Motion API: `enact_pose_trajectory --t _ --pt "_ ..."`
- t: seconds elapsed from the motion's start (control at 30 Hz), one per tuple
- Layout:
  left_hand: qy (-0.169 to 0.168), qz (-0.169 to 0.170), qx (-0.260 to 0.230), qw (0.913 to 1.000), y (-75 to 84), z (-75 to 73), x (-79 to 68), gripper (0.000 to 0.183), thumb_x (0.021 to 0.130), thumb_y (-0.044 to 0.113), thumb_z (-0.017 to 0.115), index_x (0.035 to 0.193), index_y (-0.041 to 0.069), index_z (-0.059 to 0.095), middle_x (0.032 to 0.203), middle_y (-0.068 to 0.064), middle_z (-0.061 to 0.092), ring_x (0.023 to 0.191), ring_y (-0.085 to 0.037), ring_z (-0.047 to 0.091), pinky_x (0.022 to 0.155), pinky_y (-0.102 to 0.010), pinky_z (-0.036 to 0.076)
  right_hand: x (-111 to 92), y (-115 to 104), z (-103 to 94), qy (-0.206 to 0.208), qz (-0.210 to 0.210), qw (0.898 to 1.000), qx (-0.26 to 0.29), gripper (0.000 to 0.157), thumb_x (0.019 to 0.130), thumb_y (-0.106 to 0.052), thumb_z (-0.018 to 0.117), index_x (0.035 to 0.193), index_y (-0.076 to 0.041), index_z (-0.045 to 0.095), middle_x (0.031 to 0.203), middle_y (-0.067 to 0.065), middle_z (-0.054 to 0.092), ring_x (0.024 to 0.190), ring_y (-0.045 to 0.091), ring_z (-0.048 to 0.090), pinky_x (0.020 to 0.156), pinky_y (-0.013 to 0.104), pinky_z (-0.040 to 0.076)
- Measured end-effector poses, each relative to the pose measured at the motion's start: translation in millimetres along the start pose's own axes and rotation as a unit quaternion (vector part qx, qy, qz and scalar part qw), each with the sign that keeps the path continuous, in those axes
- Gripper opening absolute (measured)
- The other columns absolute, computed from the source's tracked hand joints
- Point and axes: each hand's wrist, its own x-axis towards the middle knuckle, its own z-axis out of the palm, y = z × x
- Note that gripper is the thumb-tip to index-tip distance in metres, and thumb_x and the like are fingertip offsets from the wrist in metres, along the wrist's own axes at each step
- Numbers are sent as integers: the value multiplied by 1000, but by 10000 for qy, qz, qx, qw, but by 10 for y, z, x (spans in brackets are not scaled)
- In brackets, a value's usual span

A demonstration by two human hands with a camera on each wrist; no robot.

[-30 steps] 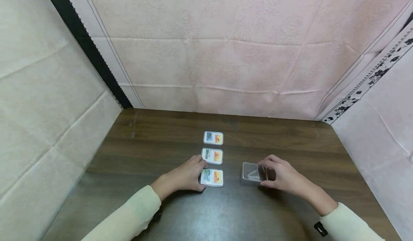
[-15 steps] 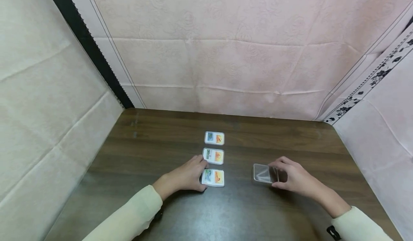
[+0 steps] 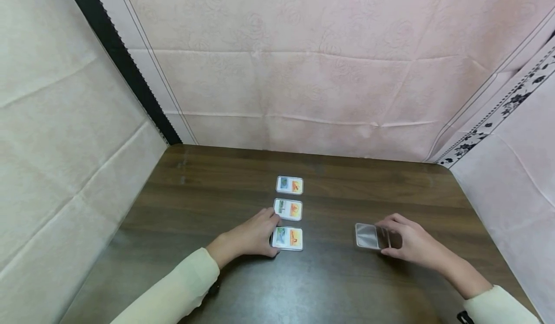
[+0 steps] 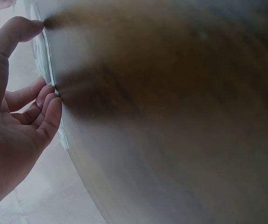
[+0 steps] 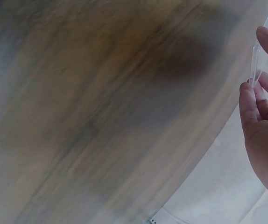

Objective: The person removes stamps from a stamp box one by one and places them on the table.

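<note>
Clear case (image 3: 366, 236) moved rightward in right grip (image 3: 411, 242) | left grip (image 3: 250, 235) keeps card (image 3: 289, 239)

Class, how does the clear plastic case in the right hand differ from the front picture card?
The clear plastic case looks unprinted, while the front picture card carries coloured pictures. The right hand holds the case; the left hand grips the card. Both are rectangular with rounded corners.

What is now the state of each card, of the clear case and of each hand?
Far card: face up
Middle card: face up
Near card: face up, gripped
Clear case: held, no card visible inside
Left hand: gripping near card
Right hand: pinching clear case
</note>
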Motion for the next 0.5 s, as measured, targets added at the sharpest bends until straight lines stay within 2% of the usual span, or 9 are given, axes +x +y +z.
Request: enact_pose_trajectory --t 0.2,0.5 --pt "-21 1 -52 10000 2 -8 2 61 80 43 86 123 8 61 118 -3 55 103 -14 49 91 -29 49 -71 96 8 -13 -82 9999 -78 63 62 -27 99 117 -15 74 111 -7 66 98 15 68 79 37 57" --pt "-94 -92 -92 9999 9 -25 1 60 79 42 86 123 9 61 118 -2 54 104 -13 49 91 -30 49 -162 168 38 -219 170 9996 19 60 65 -25 97 118 -14 74 111 -7 65 96 9 66 76 33 56"
